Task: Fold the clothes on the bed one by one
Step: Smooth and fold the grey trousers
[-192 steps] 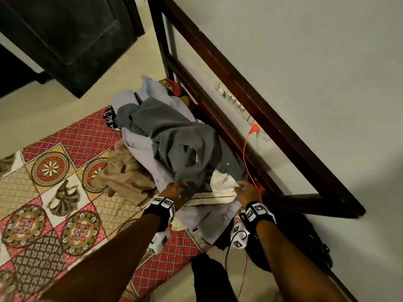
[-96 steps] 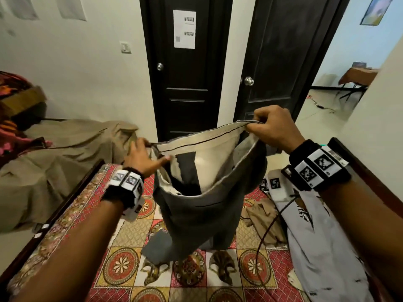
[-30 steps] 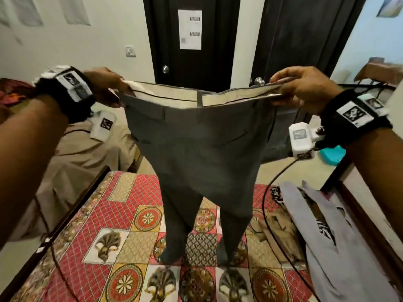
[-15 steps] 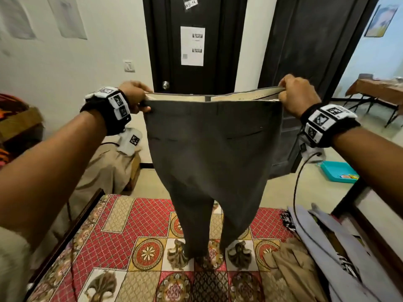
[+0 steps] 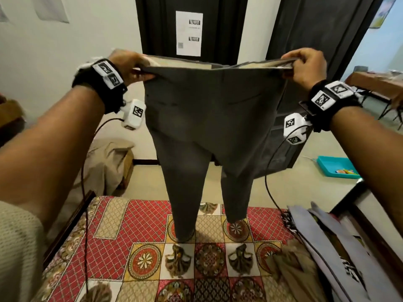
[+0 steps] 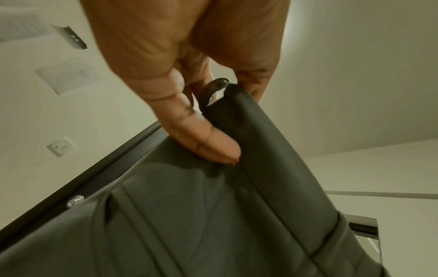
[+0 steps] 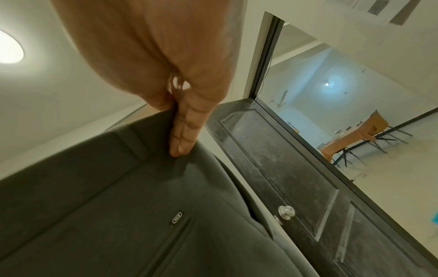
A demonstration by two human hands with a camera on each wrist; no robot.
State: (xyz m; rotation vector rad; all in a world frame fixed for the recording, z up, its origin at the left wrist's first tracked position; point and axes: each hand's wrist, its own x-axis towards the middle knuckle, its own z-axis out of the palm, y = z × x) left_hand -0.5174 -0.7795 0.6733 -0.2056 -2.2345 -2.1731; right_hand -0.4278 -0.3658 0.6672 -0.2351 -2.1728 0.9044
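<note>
A pair of dark grey trousers [image 5: 209, 118] hangs upright in front of me, held by the waistband above the bed [image 5: 122, 232]. My left hand [image 5: 128, 66] pinches the waistband's left end, thumb pressed on the cloth [image 6: 213, 146]. At the right end my right hand [image 5: 305, 64] pinches the band the same way, thumb on the grey fabric [image 7: 182, 138]. The waistband is stretched wide between them, its pale lining showing on top. Both legs dangle down, their hems just touching the patterned bedspread [image 5: 185, 236].
More clothes lie at the bed's right side: a pale lilac garment [image 5: 340, 247] and a tan one [image 5: 292, 264]. Black doors [image 5: 192, 27] stand ahead. A covered piece of furniture [image 5: 106, 162] sits left, a teal tray [image 5: 335, 166] on the floor right.
Both hands have spread a little wider and pulled the waistband taut; the trousers hang straighter and slightly higher, with the legs apart over the bedspread.
</note>
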